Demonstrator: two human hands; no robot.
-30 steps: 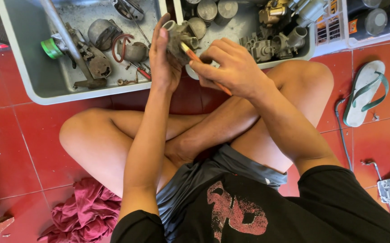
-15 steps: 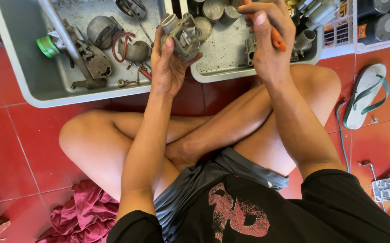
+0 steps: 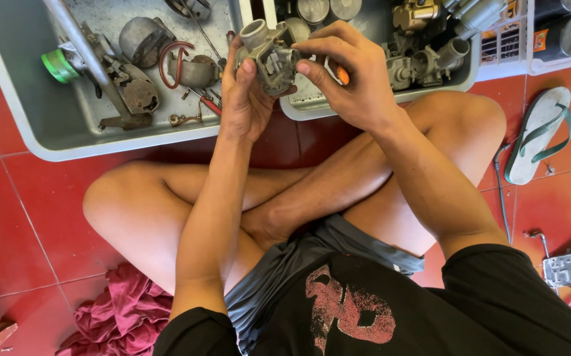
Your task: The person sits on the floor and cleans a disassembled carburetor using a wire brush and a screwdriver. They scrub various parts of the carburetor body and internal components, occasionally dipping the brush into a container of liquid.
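- A grey carburetor is held up by the left hand, fingers wrapped around it, above the near rim of the grey parts tray.
- Its top is pinched by the right hand, an orange-handled tool tucked in the palm.
- The step appears to be a fitting being worked by fingertip; a steady left grip is called for.

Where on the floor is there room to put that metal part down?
Bare red tiles lie between the grey tray and the pink rag. Both trays are crowded with parts; the sandal fills the right side.
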